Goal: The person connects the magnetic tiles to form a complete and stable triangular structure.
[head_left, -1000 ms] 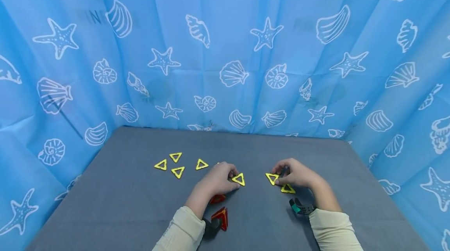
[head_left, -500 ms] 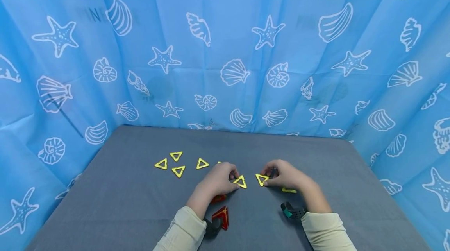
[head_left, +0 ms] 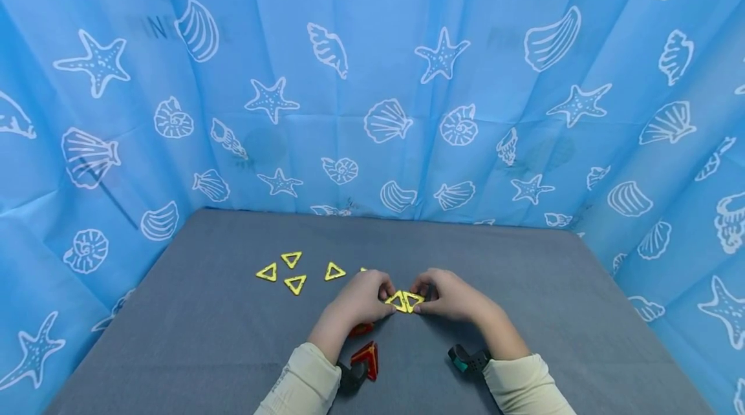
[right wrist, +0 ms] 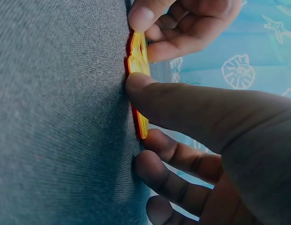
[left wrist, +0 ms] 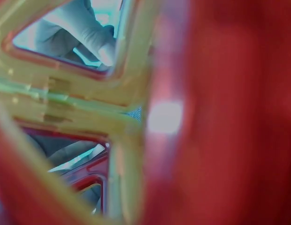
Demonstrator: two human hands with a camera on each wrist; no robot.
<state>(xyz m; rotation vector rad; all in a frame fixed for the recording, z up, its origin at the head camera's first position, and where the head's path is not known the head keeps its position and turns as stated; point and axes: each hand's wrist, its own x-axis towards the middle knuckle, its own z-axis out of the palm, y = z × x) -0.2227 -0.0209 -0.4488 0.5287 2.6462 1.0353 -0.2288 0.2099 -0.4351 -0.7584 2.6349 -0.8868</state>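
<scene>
Two yellow triangular tiles with open centres meet edge to edge in the head view. My left hand (head_left: pixel 362 295) pinches the left triangular tile (head_left: pixel 393 297) by its outer side. On the other side, my right hand (head_left: pixel 454 298) grips the right triangular tile (head_left: pixel 414 295) between thumb and fingers. The right wrist view shows the yellow tile (right wrist: pixel 140 65) with a red edge below it, low over the grey cloth, and the left hand's fingers above. Blurred red plastic (left wrist: pixel 220 112) fills much of the left wrist view, beside yellowish tile frames (left wrist: pixel 131 61).
Several loose yellow triangles lie back left, among them one triangle (head_left: pixel 291 253) and another triangle (head_left: pixel 328 271). Red pieces (head_left: pixel 365 360) lie by the left wrist, partly hidden by its black strap (head_left: pixel 351 376). A blue shell-print curtain (head_left: pixel 372 79) surrounds the grey table (head_left: pixel 524 260).
My right hand has moved left with its yellow tile until the tile met the left one. The left hand has stayed nearly in place. Another tile near the right hand is now hidden.
</scene>
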